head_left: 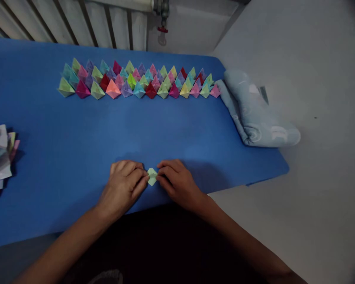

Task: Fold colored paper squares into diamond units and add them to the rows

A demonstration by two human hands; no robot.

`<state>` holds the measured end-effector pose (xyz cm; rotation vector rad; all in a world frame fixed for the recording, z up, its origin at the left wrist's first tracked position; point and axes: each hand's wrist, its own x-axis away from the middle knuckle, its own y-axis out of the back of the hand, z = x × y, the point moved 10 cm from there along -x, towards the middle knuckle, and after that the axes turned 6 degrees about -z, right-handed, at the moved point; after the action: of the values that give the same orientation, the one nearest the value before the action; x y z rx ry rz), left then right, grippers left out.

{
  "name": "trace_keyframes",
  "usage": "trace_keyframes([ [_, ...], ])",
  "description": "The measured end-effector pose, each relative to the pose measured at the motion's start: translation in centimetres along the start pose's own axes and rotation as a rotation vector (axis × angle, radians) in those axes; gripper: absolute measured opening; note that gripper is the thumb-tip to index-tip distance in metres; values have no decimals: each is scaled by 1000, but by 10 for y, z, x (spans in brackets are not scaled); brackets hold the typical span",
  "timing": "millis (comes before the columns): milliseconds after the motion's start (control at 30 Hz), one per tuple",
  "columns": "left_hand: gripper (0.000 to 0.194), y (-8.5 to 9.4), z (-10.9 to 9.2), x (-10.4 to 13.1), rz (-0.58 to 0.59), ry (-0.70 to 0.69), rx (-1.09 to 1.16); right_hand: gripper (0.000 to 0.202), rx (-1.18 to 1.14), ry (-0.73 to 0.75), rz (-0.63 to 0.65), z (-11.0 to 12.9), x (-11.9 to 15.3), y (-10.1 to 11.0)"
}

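Note:
A small light-green folded paper piece (152,177) is held low over the near edge of the blue table (154,130). On its left side, my left hand (126,182) pinches it between thumb and fingers. My right hand (177,179) grips its opposite side in the same way, so the paper spans the short gap between my fingertips. Beyond my hands, several folded paper boats (114,90) in green, pink, red, purple, blue and yellow stand in close rows along the back of the table.
A stack of coloured paper sheets (1,165) lies at the left edge. A rolled grey-blue cloth (254,110) rests at the table's right end against the wall. Behind the table are a white radiator (97,25) and a valve with a red handle (162,29).

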<state>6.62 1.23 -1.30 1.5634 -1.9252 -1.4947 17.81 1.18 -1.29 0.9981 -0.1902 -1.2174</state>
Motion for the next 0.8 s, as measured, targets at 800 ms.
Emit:
trace_keyframes([
  [800, 14, -5, 15, -3, -9, 211, -44, 14, 13, -222, 7, -9, -8, -7],
])
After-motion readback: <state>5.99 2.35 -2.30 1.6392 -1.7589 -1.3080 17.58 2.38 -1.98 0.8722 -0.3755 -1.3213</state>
